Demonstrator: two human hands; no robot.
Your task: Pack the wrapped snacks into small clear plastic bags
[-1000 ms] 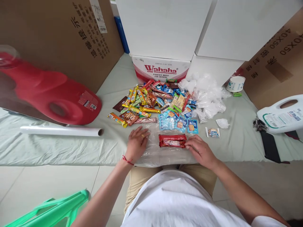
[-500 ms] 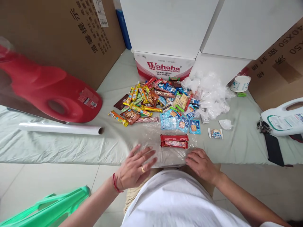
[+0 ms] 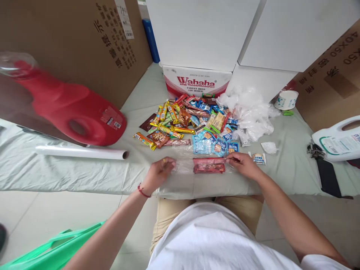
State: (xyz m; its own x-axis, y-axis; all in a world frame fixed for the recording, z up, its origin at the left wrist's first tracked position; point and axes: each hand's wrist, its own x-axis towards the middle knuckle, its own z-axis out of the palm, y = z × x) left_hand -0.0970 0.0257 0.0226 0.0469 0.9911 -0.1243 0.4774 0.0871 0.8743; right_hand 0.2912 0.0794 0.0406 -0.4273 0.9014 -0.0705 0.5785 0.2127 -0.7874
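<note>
Two red-wrapped snack bars lie side by side near the table's front edge, covered by a sheet of clear plastic film. My left hand pinches the film's left end, a little way from the bars. At the right end, my right hand grips the film with fingers closed, close beside the bars. Just beyond are blue snack packets and a heap of mixed wrapped snacks. A small white-and-blue snack packet rests by my right hand.
A white roll and a red jug are on the left. Crumpled clear plastic bundles sit behind on the right. A white jug and a black flat object lie far right. A Wahaba-style printed carton stands at the back.
Both hands have moved forward, away from my body, and closed on the film. The film's near part is now folded over the red bars.
</note>
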